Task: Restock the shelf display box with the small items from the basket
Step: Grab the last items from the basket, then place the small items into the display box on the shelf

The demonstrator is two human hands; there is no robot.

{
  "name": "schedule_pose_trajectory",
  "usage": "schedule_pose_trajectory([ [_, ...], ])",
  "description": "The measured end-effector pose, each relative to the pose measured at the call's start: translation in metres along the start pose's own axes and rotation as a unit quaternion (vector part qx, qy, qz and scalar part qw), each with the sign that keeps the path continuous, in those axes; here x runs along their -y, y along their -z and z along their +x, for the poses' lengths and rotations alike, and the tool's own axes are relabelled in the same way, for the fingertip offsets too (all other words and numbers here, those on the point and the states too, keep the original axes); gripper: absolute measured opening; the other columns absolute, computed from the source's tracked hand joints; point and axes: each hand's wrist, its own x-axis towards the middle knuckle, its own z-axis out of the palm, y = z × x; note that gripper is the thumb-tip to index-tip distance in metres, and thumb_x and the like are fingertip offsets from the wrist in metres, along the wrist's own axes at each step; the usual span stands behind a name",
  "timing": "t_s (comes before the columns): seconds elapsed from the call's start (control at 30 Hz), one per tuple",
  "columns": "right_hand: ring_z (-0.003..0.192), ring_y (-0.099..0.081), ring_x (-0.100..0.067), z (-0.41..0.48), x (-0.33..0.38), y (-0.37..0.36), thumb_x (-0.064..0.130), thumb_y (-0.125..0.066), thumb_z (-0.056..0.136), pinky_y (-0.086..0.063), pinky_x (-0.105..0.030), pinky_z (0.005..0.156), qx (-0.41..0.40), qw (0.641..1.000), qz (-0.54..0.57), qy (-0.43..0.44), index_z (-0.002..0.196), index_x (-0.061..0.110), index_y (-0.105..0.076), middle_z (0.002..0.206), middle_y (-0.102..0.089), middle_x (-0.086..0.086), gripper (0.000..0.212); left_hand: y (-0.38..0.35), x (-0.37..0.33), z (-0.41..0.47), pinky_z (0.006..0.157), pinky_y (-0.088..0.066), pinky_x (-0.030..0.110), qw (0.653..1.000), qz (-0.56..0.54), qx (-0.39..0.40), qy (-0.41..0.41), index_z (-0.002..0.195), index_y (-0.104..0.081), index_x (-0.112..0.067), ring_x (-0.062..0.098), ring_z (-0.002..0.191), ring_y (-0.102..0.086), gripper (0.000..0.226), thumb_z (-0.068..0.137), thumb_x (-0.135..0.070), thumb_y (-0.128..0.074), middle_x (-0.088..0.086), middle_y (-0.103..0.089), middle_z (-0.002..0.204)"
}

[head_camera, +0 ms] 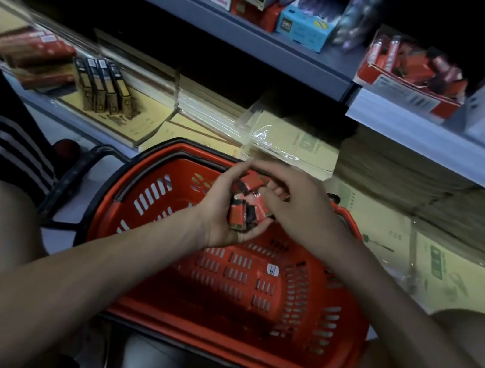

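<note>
Left hand (223, 216) and right hand (301, 206) curled their fingers round a clutch of small red-and-black oblong packets (242, 212), long axes jumbled every way, above the orange slotted plastic basket (210, 332), while up-right of the fingers the red cardboard display box (409, 97) held a loose heap of similar packets.

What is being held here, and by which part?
The left hand cups a handful of small red-and-black packs from below, above the basket; the right hand pinches the top of the pile with curled fingers.
</note>
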Motion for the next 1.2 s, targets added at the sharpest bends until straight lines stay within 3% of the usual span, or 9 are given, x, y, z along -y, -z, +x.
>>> schedule_pose_trajectory([
  [0.07, 0.086, -0.063, -0.003, 0.002, -0.001, 0.006, 0.016, -0.063, 0.094, -0.049, -0.013, 0.076, -0.039, 0.999, 0.035, -0.006, 0.136, 0.041, -0.061, 0.093, -0.064, 0.009, 0.048, -0.004, -0.007, -0.001, 0.070, -0.058, 0.026, 1.000, 0.005, 0.014, -0.005, 0.082, -0.082, -0.018, 0.011, 0.078, -0.071, 0.041, 0.086, -0.057, -0.067, -0.004, -0.076, 0.092],
  [0.2, 0.099, -0.064, -0.015, 0.010, -0.002, 0.024, -0.001, -0.068, 0.082, -0.053, -0.025, 0.084, -0.083, 0.987, 0.140, 0.008, 0.125, 0.030, -0.066, 0.103, -0.064, 0.002, 0.053, -0.014, -0.020, 0.001, 0.060, -0.058, 0.024, 0.999, 0.000, 0.025, -0.033, 0.074, -0.081, -0.018, 0.014, 0.065, -0.071, 0.029, 0.091, -0.031, -0.061, 0.001, -0.074, 0.083],
  [0.33, 0.107, -0.065, -0.023, 0.014, -0.004, 0.039, -0.006, -0.072, 0.078, -0.054, -0.028, 0.093, -0.076, 0.963, 0.260, -0.001, 0.118, 0.018, -0.068, 0.108, -0.066, -0.007, 0.047, -0.024, -0.025, 0.002, 0.051, -0.055, 0.023, 0.997, -0.030, 0.038, -0.054, 0.076, -0.078, -0.015, 0.018, 0.061, -0.070, 0.027, 0.091, -0.023, -0.057, 0.005, -0.074, 0.080],
  [0.43, 0.109, -0.069, -0.021, 0.014, -0.003, 0.040, -0.014, -0.073, 0.080, -0.057, -0.031, 0.094, -0.066, 0.950, 0.303, -0.025, 0.115, 0.012, -0.069, 0.112, -0.071, -0.005, 0.044, -0.021, -0.021, 0.002, 0.053, -0.058, 0.025, 0.997, -0.042, 0.047, -0.050, 0.091, -0.078, -0.014, 0.021, 0.073, -0.072, 0.023, 0.091, -0.031, -0.063, 0.010, -0.073, 0.093],
  [0.6, 0.087, -0.076, -0.021, 0.009, -0.006, 0.044, 0.002, -0.073, 0.090, -0.059, -0.030, 0.082, -0.121, 0.921, 0.358, -0.097, 0.112, 0.013, -0.074, 0.107, -0.078, -0.006, 0.025, -0.022, -0.019, -0.003, 0.060, -0.063, 0.030, 0.995, -0.057, 0.059, -0.051, 0.105, -0.073, -0.012, 0.026, 0.091, -0.071, 0.025, 0.090, -0.032, -0.067, 0.015, -0.068, 0.113],
  [0.73, 0.079, -0.073, -0.016, 0.008, -0.006, 0.052, 0.002, -0.074, 0.088, -0.058, -0.025, 0.077, -0.133, 0.880, 0.435, -0.135, 0.110, 0.013, -0.076, 0.100, -0.079, -0.010, 0.025, -0.030, -0.025, -0.010, 0.064, -0.064, 0.031, 0.994, -0.059, 0.071, -0.056, 0.111, -0.068, -0.015, 0.028, 0.097, -0.070, 0.024, 0.091, -0.028, -0.068, 0.016, -0.068, 0.116],
  [0.87, 0.072, -0.067, -0.004, 0.004, 0.001, 0.062, 0.006, -0.078, 0.086, -0.051, -0.021, 0.060, -0.159, 0.896, 0.398, -0.114, 0.106, 0.017, -0.077, 0.096, -0.079, 0.001, 0.022, -0.045, -0.027, -0.022, 0.056, -0.062, 0.027, 0.994, -0.060, 0.061, -0.070, 0.105, -0.070, -0.014, 0.025, 0.087, -0.071, 0.019, 0.091, -0.026, -0.069, 0.014, -0.069, 0.103],
  [1.03, 0.078, -0.068, -0.011, -0.005, 0.007, 0.083, 0.005, -0.080, 0.085, -0.055, -0.024, 0.074, -0.240, 0.933, 0.266, -0.016, 0.096, 0.023, -0.077, 0.087, -0.076, 0.001, 0.021, -0.071, -0.041, -0.035, 0.045, -0.057, 0.024, 0.995, -0.066, 0.051, -0.051, 0.089, -0.072, -0.012, 0.025, 0.079, -0.068, 0.012, 0.088, -0.022, -0.066, 0.012, -0.065, 0.090],
  [1.2, 0.074, -0.071, -0.009, -0.005, 0.009, 0.127, 0.009, -0.078, 0.085, -0.059, -0.034, 0.070, -0.357, 0.925, 0.133, 0.004, 0.094, 0.025, -0.070, 0.089, -0.073, 0.011, 0.020, -0.121, -0.061, -0.051, 0.041, -0.055, 0.024, 0.995, -0.036, 0.068, -0.061, 0.088, -0.069, -0.013, 0.025, 0.080, -0.067, 0.013, 0.091, -0.025, -0.063, 0.012, -0.065, 0.081],
])
